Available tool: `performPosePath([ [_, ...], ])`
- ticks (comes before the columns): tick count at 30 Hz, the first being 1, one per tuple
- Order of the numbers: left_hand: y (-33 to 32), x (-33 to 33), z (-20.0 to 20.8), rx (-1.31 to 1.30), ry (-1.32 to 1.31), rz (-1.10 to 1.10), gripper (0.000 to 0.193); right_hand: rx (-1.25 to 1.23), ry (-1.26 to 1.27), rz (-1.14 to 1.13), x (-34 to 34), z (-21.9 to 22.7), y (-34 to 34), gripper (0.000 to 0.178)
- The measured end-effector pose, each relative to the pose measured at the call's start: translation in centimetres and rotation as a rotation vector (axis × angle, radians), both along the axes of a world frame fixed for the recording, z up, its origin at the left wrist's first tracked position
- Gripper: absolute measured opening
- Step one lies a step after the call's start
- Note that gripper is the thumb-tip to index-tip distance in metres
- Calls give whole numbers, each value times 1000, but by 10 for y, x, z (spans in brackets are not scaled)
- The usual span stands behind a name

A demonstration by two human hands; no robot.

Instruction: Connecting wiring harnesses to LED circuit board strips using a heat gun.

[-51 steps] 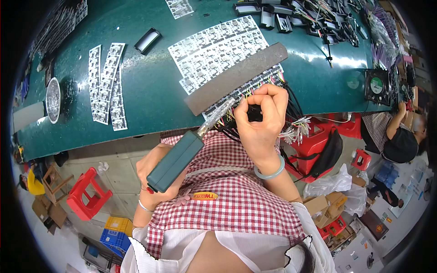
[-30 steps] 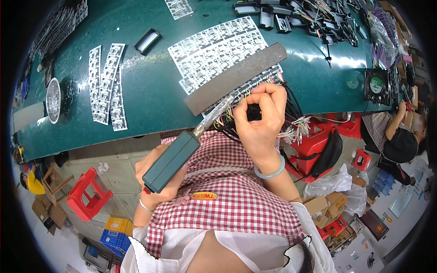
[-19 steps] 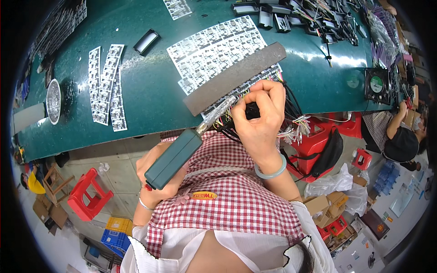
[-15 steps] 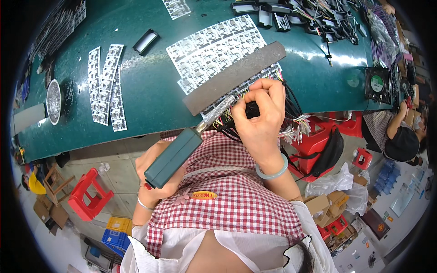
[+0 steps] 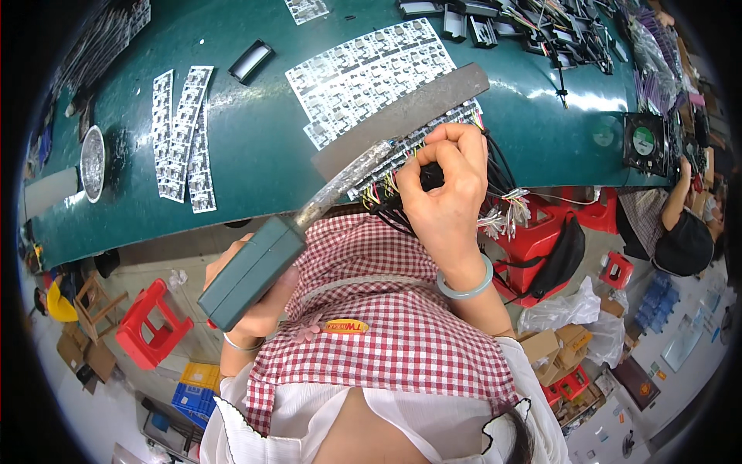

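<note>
My left hand (image 5: 272, 301) is closed around the green handle of a soldering iron (image 5: 255, 271). Its long metal barrel slants up to the right, and the tip is over a flat grey bar (image 5: 410, 116) lying across a sheet of white circuit boards (image 5: 367, 69). Thumb and forefinger of my right hand (image 5: 450, 197) pinch a thin wire beside the row of boards along the bar's near side. Coloured wires (image 5: 377, 193) run from that row to black cables at the table edge; my right hand partly hides them.
Loose board strips (image 5: 179, 139), a black plastic housing (image 5: 251, 60) and a round metal dish (image 5: 93, 164) lie on the green table (image 5: 247, 147). More black housings (image 5: 483, 31) are piled at the far right, with a fan (image 5: 644, 143) below. Red stools (image 5: 154, 323) stand on the floor.
The soldering iron's handle has shifted left with my left hand, and its tip has moved up and slightly left. My right hand keeps its pinch at nearly the same place.
</note>
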State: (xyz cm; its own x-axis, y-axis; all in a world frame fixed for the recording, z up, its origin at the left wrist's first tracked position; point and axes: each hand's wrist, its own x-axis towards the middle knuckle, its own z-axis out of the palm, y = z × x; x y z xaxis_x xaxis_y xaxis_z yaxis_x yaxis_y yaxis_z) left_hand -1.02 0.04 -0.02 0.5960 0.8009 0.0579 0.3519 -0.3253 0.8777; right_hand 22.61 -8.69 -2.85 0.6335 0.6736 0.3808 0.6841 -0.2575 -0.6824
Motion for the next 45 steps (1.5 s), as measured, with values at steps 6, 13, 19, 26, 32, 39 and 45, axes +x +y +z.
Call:
performPosePath([
  [6, -5, -4, 0, -37, -21, -3, 30, 13, 8, 6, 0, 1, -2, 14],
  [13, -7, -4, -4, -65, -72, 5, 27, 58, 136, -9, -3, 2, -11, 13],
  [19, -8, -5, -7, -81, -116, 18, 26, 80, 161, 42, 0, -1, -14, 11],
  [26, -8, -8, -8, -56, -88, -18, 26, 55, 181, 83, 1, 2, -14, 10],
  [32, -11, -10, -10, -78, -60, -10, 27, 32, 130, 94, -2, 1, -12, 10],
  [39, -8, -7, -2, -46, 3, -34, 27, -6, 68, 114, -5, 3, -5, 13],
  [45, -4, -3, 3, 140, 38, -140, 26, 1, 54, 97, -5, 3, -4, 14],
])
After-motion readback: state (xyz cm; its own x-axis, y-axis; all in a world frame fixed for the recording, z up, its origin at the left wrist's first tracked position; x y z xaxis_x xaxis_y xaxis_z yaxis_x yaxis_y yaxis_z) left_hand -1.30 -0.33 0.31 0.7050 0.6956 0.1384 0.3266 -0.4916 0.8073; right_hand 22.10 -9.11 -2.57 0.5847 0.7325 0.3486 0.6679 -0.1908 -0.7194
